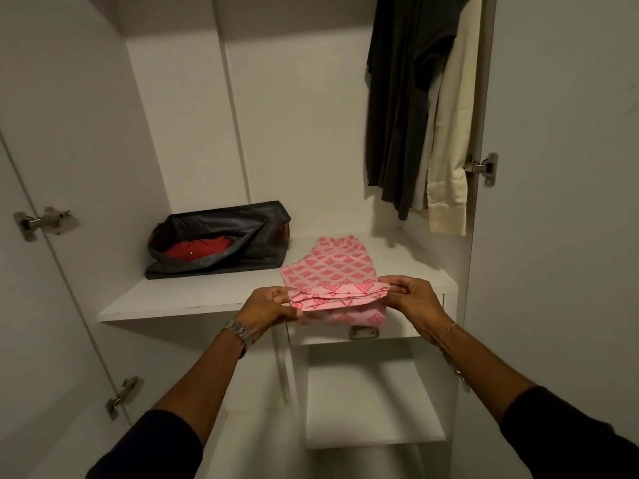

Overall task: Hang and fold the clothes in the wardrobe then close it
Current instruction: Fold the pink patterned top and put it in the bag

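Folding step: left hand (273, 307) and right hand (413, 299) each pinching the pink patterned cloth (333, 276) between them, half on the shelf (173, 299). Next, probably sliding it fully onto that shelf and releasing.

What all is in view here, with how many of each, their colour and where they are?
Cloth: one, pink patterned, folded on the shelf's front edge.
Bag: one, black, open, on the shelf at left.
Red garment: one, inside the bag.
Dark garment: one, hanging upper right.
Cream garment: one, hanging beside the dark garment.
Shelf: one, white, mid wardrobe.
Hinges: three, metal, two on the left door, one on the right.
Left hand: pinches the cloth's left corner; watch on wrist.
Right hand: pinches the cloth's right corner; bracelet on wrist.
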